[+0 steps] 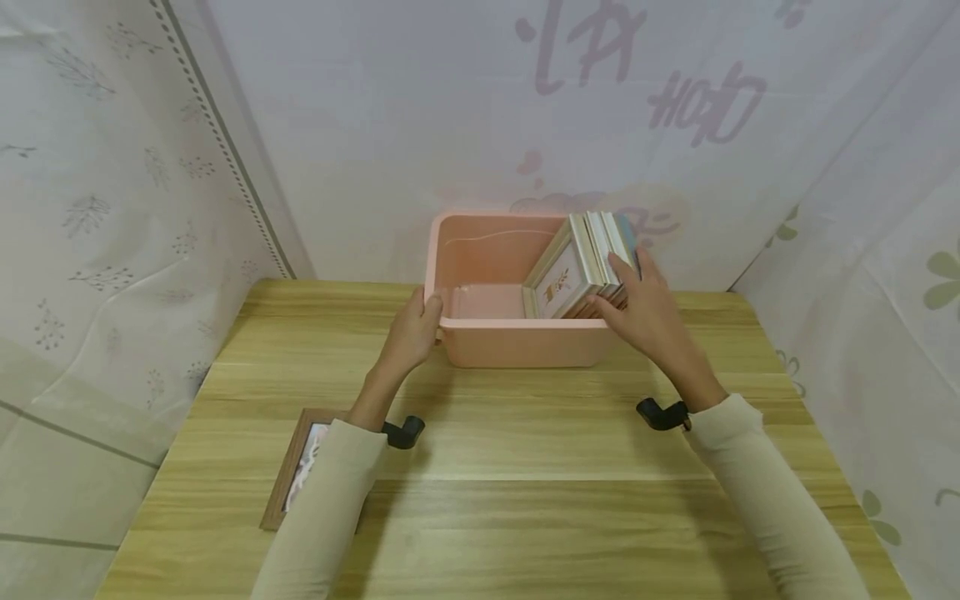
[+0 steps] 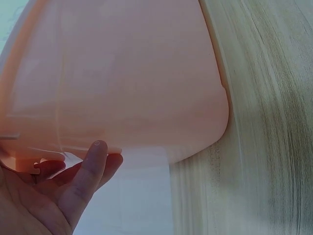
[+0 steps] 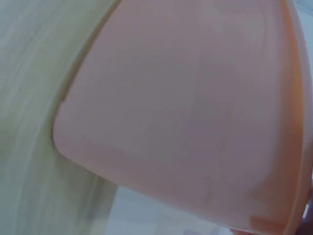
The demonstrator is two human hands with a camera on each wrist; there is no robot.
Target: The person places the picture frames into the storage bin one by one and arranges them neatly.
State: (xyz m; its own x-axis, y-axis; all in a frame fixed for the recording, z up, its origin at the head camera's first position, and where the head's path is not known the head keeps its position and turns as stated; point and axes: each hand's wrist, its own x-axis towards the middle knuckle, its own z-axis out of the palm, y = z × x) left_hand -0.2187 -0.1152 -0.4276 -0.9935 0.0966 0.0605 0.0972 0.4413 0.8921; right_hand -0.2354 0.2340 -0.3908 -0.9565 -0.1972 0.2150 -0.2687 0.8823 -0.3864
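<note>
A pink plastic bin stands at the far side of the table. My left hand grips its left rim, thumb on top; in the left wrist view the fingers curl at the edge of the bin wall. Inside, several picture frames lean together against the right end, the front one showing a plant print. My right hand holds this stack, thumb at the near corner and fingers over the top edges. The bin's outer wall fills most of the right wrist view, where the hand barely shows.
A brown-framed picture lies on the wooden table at the left, partly hidden beneath my left sleeve. Printed cloth hangs behind the bin and along both sides. Black wrist mounts stick out from the forearms.
</note>
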